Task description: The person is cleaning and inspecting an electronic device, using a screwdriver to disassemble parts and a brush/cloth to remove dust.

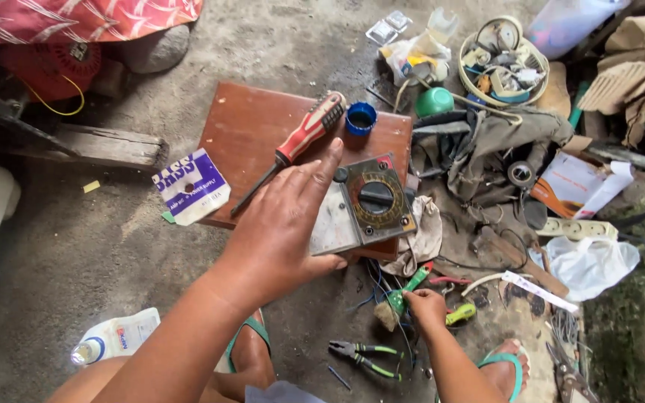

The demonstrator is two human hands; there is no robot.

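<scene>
My left hand [281, 224] lies flat over the left side of a metal panel with a black rotary dial [363, 205], which rests on a brown wooden board [244, 127]. A red-and-black screwdriver [296, 145] lies on the board just beyond my fingers, next to a blue cap [360, 118]. My right hand [427, 307] is low on the ground among loose wires, its fingers closed on a green-handled tool [408, 287].
Green-handled pliers [363, 354] lie on the concrete near my feet. A white cloth [419, 239] sits beside the board. A pile of clutter at the right holds a basket of parts [503, 60], a tape roll [521, 174], a power strip [576, 227] and plastic bags. A bottle [113, 337] lies at lower left.
</scene>
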